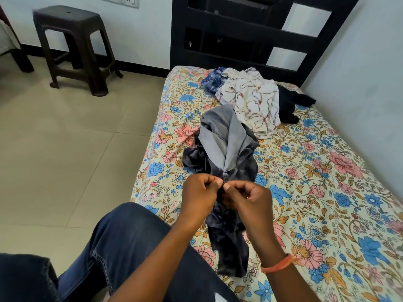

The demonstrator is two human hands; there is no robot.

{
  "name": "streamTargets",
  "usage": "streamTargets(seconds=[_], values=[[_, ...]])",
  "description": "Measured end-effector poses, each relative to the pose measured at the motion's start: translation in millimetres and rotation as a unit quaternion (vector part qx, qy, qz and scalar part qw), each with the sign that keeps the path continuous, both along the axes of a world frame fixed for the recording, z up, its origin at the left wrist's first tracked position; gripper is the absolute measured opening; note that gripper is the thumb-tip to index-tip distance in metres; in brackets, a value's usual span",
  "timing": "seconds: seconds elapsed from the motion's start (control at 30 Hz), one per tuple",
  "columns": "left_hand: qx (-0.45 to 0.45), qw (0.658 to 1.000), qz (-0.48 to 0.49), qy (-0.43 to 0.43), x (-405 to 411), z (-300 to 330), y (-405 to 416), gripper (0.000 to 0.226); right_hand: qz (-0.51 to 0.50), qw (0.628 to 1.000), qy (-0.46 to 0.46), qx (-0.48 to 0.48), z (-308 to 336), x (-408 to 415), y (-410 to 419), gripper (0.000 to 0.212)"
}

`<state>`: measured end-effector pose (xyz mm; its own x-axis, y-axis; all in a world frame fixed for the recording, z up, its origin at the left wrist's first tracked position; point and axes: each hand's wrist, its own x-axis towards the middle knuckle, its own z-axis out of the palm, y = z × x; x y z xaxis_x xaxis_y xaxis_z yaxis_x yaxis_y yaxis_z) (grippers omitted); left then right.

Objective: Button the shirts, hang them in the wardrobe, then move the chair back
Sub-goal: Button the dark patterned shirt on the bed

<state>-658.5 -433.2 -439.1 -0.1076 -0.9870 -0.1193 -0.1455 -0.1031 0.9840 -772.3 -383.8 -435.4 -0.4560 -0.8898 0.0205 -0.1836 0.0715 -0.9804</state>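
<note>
Near the left edge of the bed, a dark grey shirt lies stretched lengthwise on the floral sheet, its lower part running toward the person's knee. Both hands meet over its front: the left hand and the right hand each pinch the shirt's placket between curled fingers and thumb. Farther up the bed, a white patterned shirt, a blue checked shirt and a black garment lie heaped near the headboard. Left of the bed, open tiled floor reaches to a dark plastic stool by the wall.
</note>
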Motion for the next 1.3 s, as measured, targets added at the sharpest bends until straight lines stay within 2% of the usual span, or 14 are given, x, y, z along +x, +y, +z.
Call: streamTargets(seconds=[0.07, 0.17, 0.23, 0.33, 0.47, 0.53, 0.6, 0.67, 0.77, 1.0, 1.07, 1.13, 1.23, 1.3], values=[[-0.039, 0.999, -0.006, -0.035, -1, 8, 1, 0.011, 0.0, 0.998, -0.053, -0.015, 0, 1, 0, 0.005], [-0.06, 0.997, -0.03, -0.034, -3, 15, 5, 0.013, -0.001, 0.981, -0.196, -0.014, 4, 1, -1, 0.007], [-0.095, 0.993, -0.025, -0.059, -5, 14, 8, 0.02, 0.003, 0.975, -0.222, -0.015, 4, 0, -1, 0.009], [-0.11, 0.991, -0.02, -0.075, -6, 10, 7, 0.021, 0.014, 0.979, -0.204, -0.023, 3, -2, 0, 0.015], [0.004, 0.997, -0.058, 0.055, -1, 6, 2, 0.023, 0.005, 0.981, -0.191, -0.014, -3, -7, -3, 0.008], [0.048, 0.992, -0.081, 0.085, 1, 6, 0, 0.021, 0.012, 0.975, -0.223, -0.001, -5, -9, -3, 0.011], [0.046, 0.993, -0.09, 0.057, 2, 4, -2, 0.019, 0.017, 0.965, -0.261, 0.026, -6, -11, -5, 0.015], [0.018, 0.995, -0.098, -0.012, 0, 0, -3, 0.017, 0.002, 0.959, -0.279, 0.046, -6, -14, -8, 0.012], [-0.032, 0.987, -0.123, -0.093, -6, -8, 5, 0.014, -0.039, 0.966, -0.252, 0.051, -3, -22, -18, 0.017], [-0.087, 0.977, -0.165, -0.101, -19, -30, 19, 0.007, -0.105, 0.981, -0.143, 0.079, -6, -45, -47, 0.009], [-0.033, 0.99, -0.132, -0.042, -20, -31, 14, 0.005, -0.132, 0.975, -0.165, 0.073, -9, -50, -53, 0.004], [0.106, 0.987, -0.072, 0.093, -20, -28, 0, 0.014, -0.156, 0.962, -0.214, 0.063, -12, -53, -57, 0.009], [0.27, 0.932, -0.019, 0.243, -23, -24, -28, 0.032, -0.153, 0.948, -0.271, 0.063, -14, -54, -61, 0.011], [0.331, 0.894, 0.018, 0.3, -27, -20, -43, 0.028, -0.141, 0.941, -0.302, 0.063, -12, -53, -61, 0.012]])
